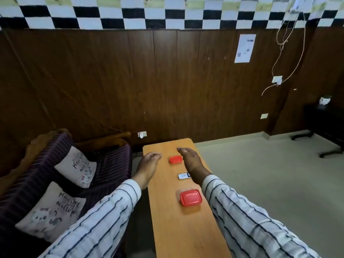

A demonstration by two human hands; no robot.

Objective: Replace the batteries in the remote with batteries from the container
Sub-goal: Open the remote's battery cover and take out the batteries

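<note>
1. A narrow wooden bench [188,229] is seen running away from the camera, with both striped sleeves reaching out over it
2. The left hand [148,164] is held over the bench's left edge, palm inward, fingers loosely curled and spread; nothing is gripped in it
3. The right hand [191,161] is held flat and open over the bench's right side, fingers extended, and nothing is gripped in it; whether it rests on the wood cannot be told
4. Between the two hands, just beside the right hand's fingers, a small red-lidded container [175,159] is set on the bench
5. The remote [184,176] is seen just left of the right wrist, and its right end is hidden behind that wrist; its buttons and markings are too small to be read
6. Nearer the camera than both hands, a larger red-lidded container [191,197] is placed; its contents are hidden by the shut lid
7. The bench's near end is cut off by the lower frame edge
</note>
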